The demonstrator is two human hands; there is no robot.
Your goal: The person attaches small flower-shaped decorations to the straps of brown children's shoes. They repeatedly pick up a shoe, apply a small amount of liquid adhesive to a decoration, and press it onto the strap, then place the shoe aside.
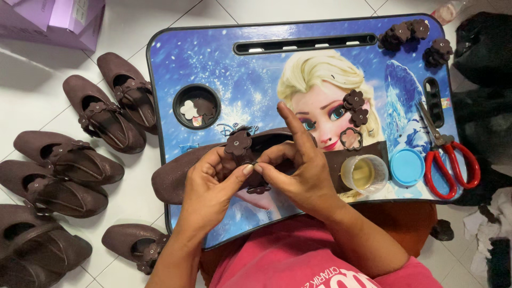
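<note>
Both hands, left hand [210, 184] and right hand [298, 170], pinch a small brown flower [238, 143] onto a soft brown shoe [181, 178] on the counter [224, 58]; the light, bendable trim likely handles best by its edges.

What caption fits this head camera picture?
Two hands, left hand and right hand, press a brown flower onto a brown shoe on a blue lap tray.

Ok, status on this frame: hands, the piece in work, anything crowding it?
Both hands pinching at a brown shoe on the lap tray. Flower trim on it. Glue cup close by right hand, not touching.
</note>
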